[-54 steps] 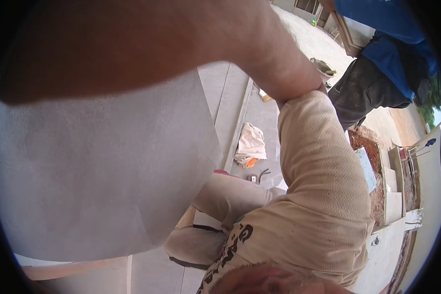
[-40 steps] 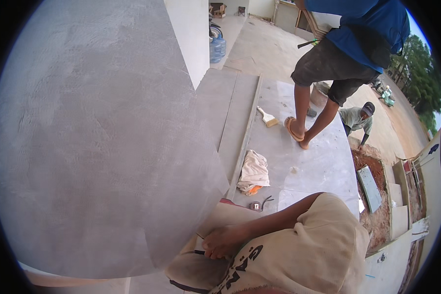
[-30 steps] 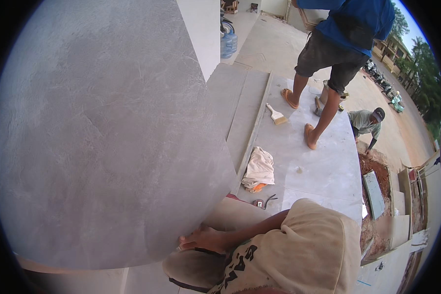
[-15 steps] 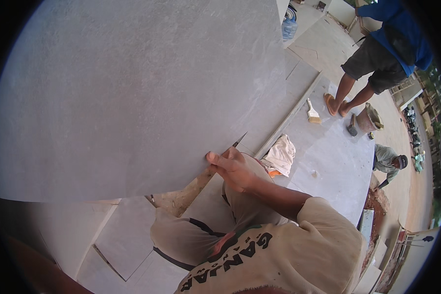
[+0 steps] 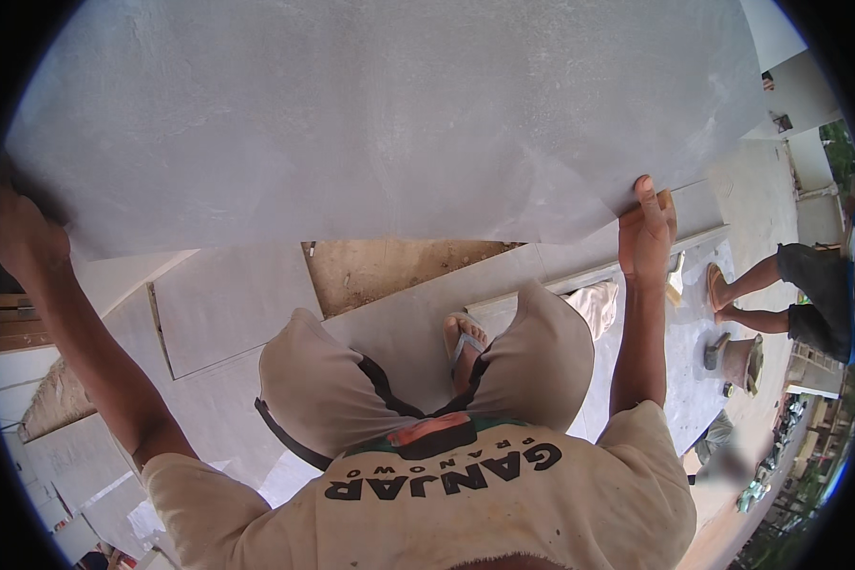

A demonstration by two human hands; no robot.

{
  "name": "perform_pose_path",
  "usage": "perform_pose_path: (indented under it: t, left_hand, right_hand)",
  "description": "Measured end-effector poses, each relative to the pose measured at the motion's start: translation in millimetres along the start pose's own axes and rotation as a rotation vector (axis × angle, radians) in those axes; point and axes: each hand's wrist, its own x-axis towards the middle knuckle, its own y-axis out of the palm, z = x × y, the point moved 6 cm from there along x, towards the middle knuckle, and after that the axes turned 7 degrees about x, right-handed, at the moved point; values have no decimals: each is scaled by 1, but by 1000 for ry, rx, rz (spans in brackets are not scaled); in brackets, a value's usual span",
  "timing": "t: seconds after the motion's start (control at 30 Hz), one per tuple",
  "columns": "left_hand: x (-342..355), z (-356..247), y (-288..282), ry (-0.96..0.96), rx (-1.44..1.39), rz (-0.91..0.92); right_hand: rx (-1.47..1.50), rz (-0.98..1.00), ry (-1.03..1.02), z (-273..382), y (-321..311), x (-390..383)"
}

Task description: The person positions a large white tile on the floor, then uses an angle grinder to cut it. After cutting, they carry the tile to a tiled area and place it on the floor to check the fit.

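I hold a large grey tile (image 5: pixel 380 114) across the top of the view, with both hands closed on its near corners. My left hand (image 5: pixel 30 226) is at the left corner, its fingers partly hidden in shadow. My right hand (image 5: pixel 646 228) grips the right corner, thumb on the tile. Below the tile lie a bare rectangle of rough floor (image 5: pixel 399 275) and surrounding floor tiles (image 5: pixel 228 313). Beside my right forearm are a pale cloth (image 5: pixel 598 299) and a paintbrush (image 5: pixel 676 285). My legs are folded beneath me.
A co-worker (image 5: pixel 807 294) in dark shorts and sandals stands at the right, near a dirty bucket (image 5: pixel 739 364) and a mallet (image 5: pixel 712 351). Another person (image 5: pixel 717 446) crouches lower right. A straight strip (image 5: pixel 589 271) runs along the tiling. Another rough patch (image 5: pixel 62 399) shows at left.
My left hand has come into view at the tile's left corner. My right hand has moved to the right corner, and the view has swung round to face the tile squarely.
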Motion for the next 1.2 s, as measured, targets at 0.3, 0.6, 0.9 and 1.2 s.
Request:
perform_pose_path:
  t: [0.3, 0.6, 0.9, 1.2]
  left_hand:
    - [-138, 205, 80, -346, -176, 290]
    - [-276, 334, 130, -747, -172, 473]
    - [-347, 445, 175, -787, -40, 549]
    - [-358, 508, 203, -753, 85, 582]
  right_hand:
    - [-290, -8, 217, -106, -25, 36]
    - [-557, -133, 500, -261, -81, 46]
    - [-695, 3, 688, -390, -95, 61]
    - [-788, 85, 699, -465, -70, 82]
